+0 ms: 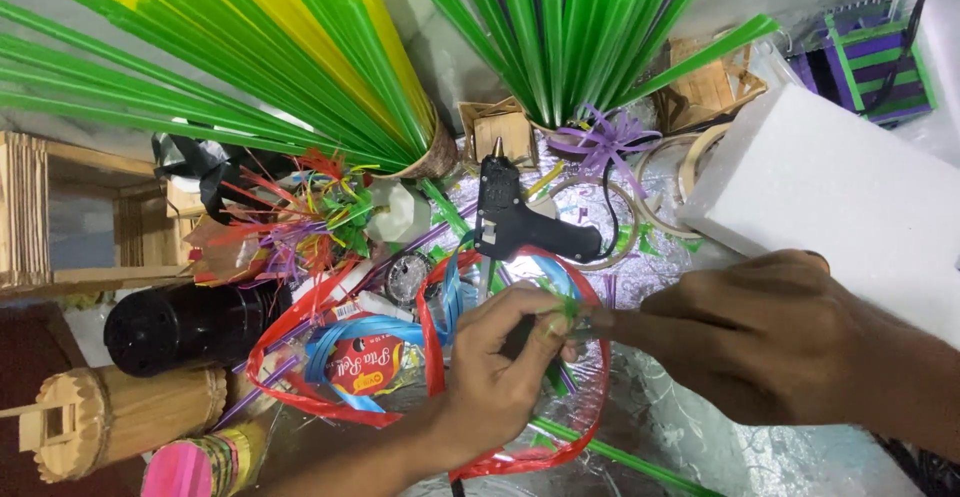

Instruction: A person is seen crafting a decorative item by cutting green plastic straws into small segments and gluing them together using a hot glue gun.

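While both hands are meeting over the middle of the foil-covered bench (690, 427), a small green straw piece (566, 313) is sitting between the fingertips, its short length seeming to run roughly left to right, though most of it is hidden by the fingers. The left hand (500, 367) is coming up from the bottom edge, wrist bent, thumb and fingers pressing together and pinching the green piece at its near end. The right hand (760, 342) is reaching in from the right, back of the hand facing up, fingers drawn together to a point and pinching the same piece from the other side.

Just above the hands, a black glue gun (515, 217) is lying with its nozzle pointing away. A red ribbon loop (590, 397) is curling around the left hand, and a blue ribbon (350, 342) is tangling beside it. A long green straw (620, 457) is lying slantwise under the wrists. A white foam block (850, 197) is crowding the right arm from above. Farther back, two fans of green straws (250, 77) are spreading out, and a black cylinder (180, 322) is lying at the left, near a stick-built barrel (120, 417).
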